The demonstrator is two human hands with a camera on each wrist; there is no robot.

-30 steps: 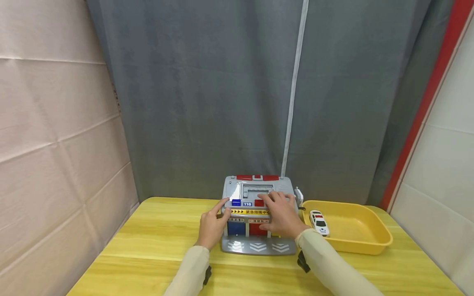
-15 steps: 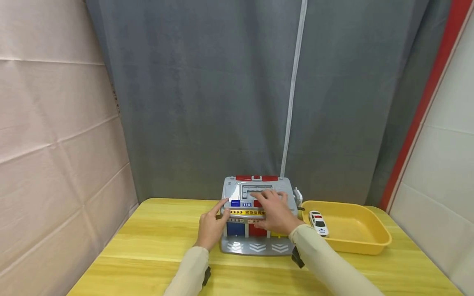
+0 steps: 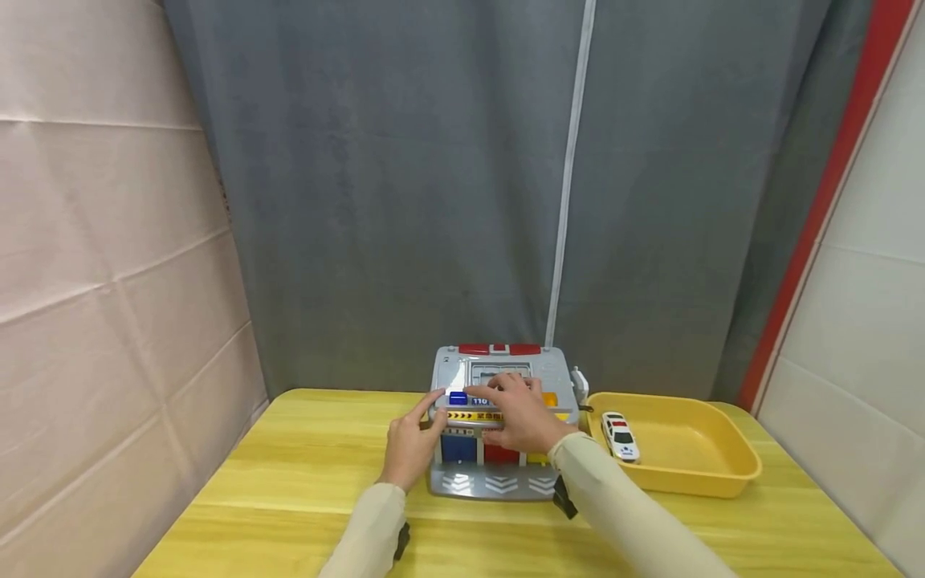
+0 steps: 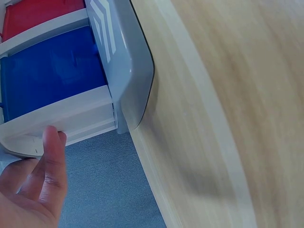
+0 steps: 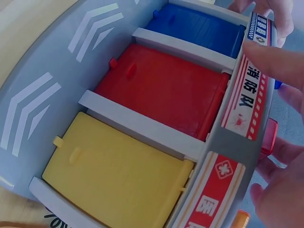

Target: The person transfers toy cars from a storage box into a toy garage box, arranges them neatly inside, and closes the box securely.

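Note:
A grey toy garage (image 3: 462,373) with blue, red and yellow doors stands on the table, doors facing me. At its left side, my left hand (image 3: 410,445) rests with fairly straight fingers (image 4: 53,166) against the white side wall. My right hand (image 3: 522,417) is over the front of the roof. Its index finger reaches to the blue button (image 3: 458,398), though I cannot tell whether it presses it. In the right wrist view its thumb lies against the sign strip (image 5: 244,97) above the doors. The right hand covers the red button in the head view; an orange button (image 3: 550,399) shows beside it.
A yellow tray (image 3: 730,478) stands right of the garage, with a white toy police car (image 3: 620,437) at its left end. A white part (image 3: 580,384) sticks out from the garage's right side. Behind the wooden table (image 3: 318,457) hangs a grey curtain (image 3: 397,201).
My right hand has moved left across the roof front, from the red button to the blue one, uncovering the orange button. My left hand has stayed at the garage's left side.

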